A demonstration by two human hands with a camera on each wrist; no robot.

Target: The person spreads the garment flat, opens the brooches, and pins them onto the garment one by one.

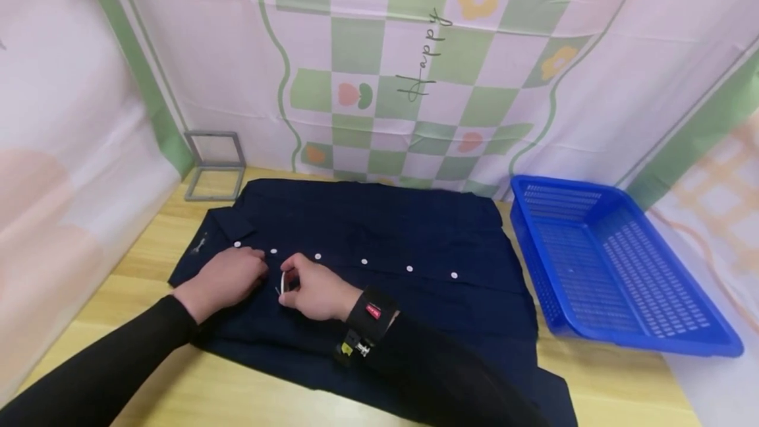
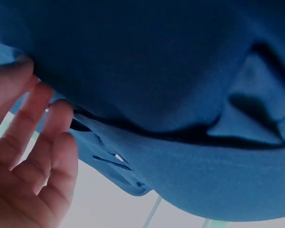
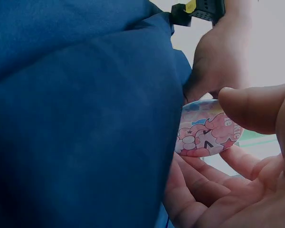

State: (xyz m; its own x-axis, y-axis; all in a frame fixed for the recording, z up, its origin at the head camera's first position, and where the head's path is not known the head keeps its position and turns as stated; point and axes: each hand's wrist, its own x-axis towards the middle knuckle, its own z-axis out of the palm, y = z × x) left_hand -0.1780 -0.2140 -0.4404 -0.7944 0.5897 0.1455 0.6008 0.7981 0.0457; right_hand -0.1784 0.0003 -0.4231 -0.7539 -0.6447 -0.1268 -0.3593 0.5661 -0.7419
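A dark navy button-up shirt (image 1: 379, 223) lies spread out, its row of white buttons running left to right and its collar (image 1: 231, 224) at the left. Just below the collar, my left hand (image 1: 228, 280) pinches the shirt's front; in the left wrist view the fingertips (image 2: 61, 111) meet a fold of the cloth. My right hand (image 1: 317, 288) holds a round pin badge (image 3: 208, 133) on edge between thumb and fingers, close above the shirt. Pink cartoon art covers the badge's face. A thin pin seems to stick out from its back in the head view.
To the right stands a blue perforated plastic basket (image 1: 593, 282). A grey hinged double frame (image 1: 215, 167) is at the back left corner of the wooden table (image 1: 136, 269). Patterned curtains (image 1: 367, 51) hang behind and at both sides.
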